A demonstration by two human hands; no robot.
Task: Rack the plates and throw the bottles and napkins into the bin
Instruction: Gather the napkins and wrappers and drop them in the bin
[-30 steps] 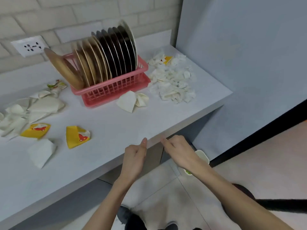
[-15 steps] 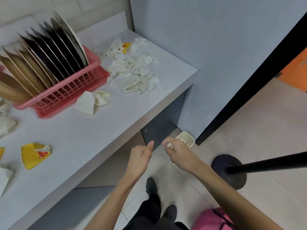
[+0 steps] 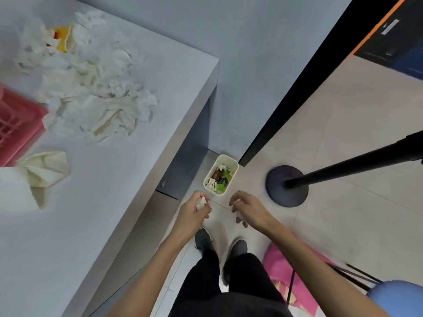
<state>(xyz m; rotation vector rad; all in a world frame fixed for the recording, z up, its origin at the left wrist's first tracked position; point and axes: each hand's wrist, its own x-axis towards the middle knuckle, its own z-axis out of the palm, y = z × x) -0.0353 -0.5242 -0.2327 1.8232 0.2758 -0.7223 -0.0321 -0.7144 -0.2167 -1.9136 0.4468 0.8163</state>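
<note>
The left hand (image 3: 194,210) grips a crumpled napkin (image 3: 201,202); the right hand (image 3: 250,209) is curled, on paper or not I cannot tell. Both hang just short of the bin (image 3: 229,156) on the floor. Best to reach forward over its opening before letting go, since loose paper drifts.

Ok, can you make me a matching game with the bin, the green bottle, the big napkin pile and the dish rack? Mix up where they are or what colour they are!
Things:
1. bin
2. green bottle
3. napkin pile
4. dish rack

Clues:
A. pink
B. heaped on the table
C. on the floor by the table leg
D. inside the bin

Pairs: 1-C, 2-D, 3-B, 4-A
</note>
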